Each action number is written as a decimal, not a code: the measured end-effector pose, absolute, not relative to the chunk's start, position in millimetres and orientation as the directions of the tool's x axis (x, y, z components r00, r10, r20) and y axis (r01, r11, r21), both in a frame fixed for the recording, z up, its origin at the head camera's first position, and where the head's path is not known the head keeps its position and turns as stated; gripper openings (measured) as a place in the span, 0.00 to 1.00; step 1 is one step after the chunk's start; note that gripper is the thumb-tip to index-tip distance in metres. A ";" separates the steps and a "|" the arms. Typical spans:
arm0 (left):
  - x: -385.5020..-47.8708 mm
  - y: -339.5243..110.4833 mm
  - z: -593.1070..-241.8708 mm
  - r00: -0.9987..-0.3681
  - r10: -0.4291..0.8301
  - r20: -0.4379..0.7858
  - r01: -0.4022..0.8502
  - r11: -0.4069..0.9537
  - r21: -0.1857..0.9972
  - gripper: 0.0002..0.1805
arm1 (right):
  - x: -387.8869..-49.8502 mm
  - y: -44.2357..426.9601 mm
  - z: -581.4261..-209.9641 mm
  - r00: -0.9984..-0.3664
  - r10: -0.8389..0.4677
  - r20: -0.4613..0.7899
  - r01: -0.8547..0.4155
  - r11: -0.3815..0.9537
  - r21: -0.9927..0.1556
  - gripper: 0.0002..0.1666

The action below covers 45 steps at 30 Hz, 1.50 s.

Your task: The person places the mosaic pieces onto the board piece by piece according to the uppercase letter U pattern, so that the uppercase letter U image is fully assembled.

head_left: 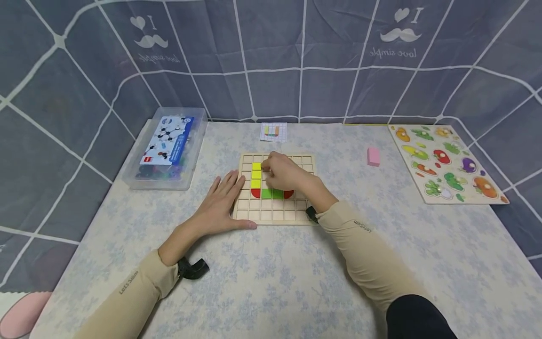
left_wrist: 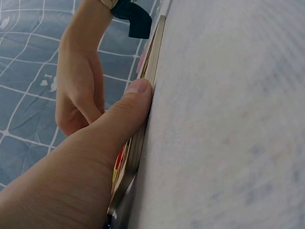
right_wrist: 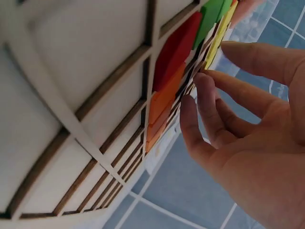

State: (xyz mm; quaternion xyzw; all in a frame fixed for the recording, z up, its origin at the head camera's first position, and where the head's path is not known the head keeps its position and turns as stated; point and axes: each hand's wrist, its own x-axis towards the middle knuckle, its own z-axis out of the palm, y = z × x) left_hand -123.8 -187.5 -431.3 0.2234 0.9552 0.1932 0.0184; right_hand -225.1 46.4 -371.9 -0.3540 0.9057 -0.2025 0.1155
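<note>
A wooden grid board (head_left: 275, 215) lies flat on the table. Yellow square tiles (head_left: 256, 174) form a column on its left, above a row of red corner tiles (head_left: 256, 193) and green tiles (head_left: 272, 193). Orange tiles (right_wrist: 159, 107) show in the right wrist view; my right hand hides them in the head view. Bent fingertips of my right hand (head_left: 285, 173) are at the top yellow tile, with a gap between thumb and index finger. My left hand (head_left: 220, 202) rests spread at the board's left edge, its thumb along the front edge.
A pattern card (head_left: 273, 132) lies behind the board. At the back left sits a clear plastic box (head_left: 163, 150) with a blue and white label. A pink block (head_left: 373, 156) and a vegetable puzzle board (head_left: 449, 165) lie on the right. Tile-patterned cloth (head_left: 275, 56) hangs behind the table.
</note>
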 end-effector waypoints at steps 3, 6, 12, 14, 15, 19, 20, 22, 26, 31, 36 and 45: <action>-123.7 -186.9 -430.2 -0.898 0.436 0.055 0.423 0.823 0.378 0.73 | -222.6 46.8 -370.9 -0.723 -0.687 -0.081 -0.595 0.677 -0.433 0.23; -123.8 -186.8 -429.5 -0.898 0.437 0.061 0.426 0.822 0.379 0.73 | -220.4 48.9 -372.1 -0.729 -0.682 -0.060 -0.596 0.675 -0.434 0.20; -123.5 -186.0 -429.3 -0.897 0.438 0.058 0.425 0.819 0.385 0.73 | -211.5 53.1 -375.2 -0.733 -0.679 -0.034 -0.588 0.658 -0.470 0.24; -123.2 -186.0 -429.4 -0.898 0.436 0.056 0.422 0.820 0.387 0.73 | -207.8 53.4 -375.9 -0.723 -0.690 -0.036 -0.595 0.648 -0.475 0.25; -123.1 -186.0 -429.4 -0.899 0.434 0.053 0.419 0.820 0.389 0.73 | -205.8 53.0 -375.8 -0.718 -0.695 -0.038 -0.598 0.644 -0.477 0.26; -123.0 -185.8 -430.5 -0.900 0.432 0.047 0.415 0.822 0.391 0.73 | -198.4 51.5 -376.9 -0.720 -0.693 -0.038 -0.597 0.646 -0.475 0.26; -123.1 -185.7 -430.9 -0.901 0.432 0.047 0.415 0.822 0.390 0.73 | -196.8 51.1 -377.0 -0.725 -0.688 -0.034 -0.593 0.648 -0.479 0.26; -123.0 -185.6 -431.2 -0.901 0.432 0.046 0.414 0.822 0.392 0.73 | -193.7 50.4 -376.7 -0.736 -0.677 -0.019 -0.586 0.650 -0.483 0.25; -122.7 -186.0 -430.3 -0.901 0.431 0.042 0.412 0.823 0.391 0.73 | -188.3 48.6 -375.5 -0.736 -0.677 -0.008 -0.589 0.647 -0.485 0.25; -122.3 -186.7 -428.5 -0.900 0.433 0.044 0.415 0.824 0.385 0.73 | -183.5 45.5 -374.1 -0.710 -0.703 -0.036 -0.588 0.620 -0.520 0.28; -123.0 -186.2 -428.6 -0.897 0.439 0.052 0.424 0.821 0.383 0.73 | -184.3 46.4 -375.2 -0.732 -0.680 -0.040 -0.536 0.611 -0.583 0.29; -124.4 -186.3 -430.2 -0.896 0.441 0.045 0.424 0.825 0.374 0.73 | -183.8 47.9 -374.1 -0.726 -0.686 -0.048 -0.519 0.592 -0.616 0.34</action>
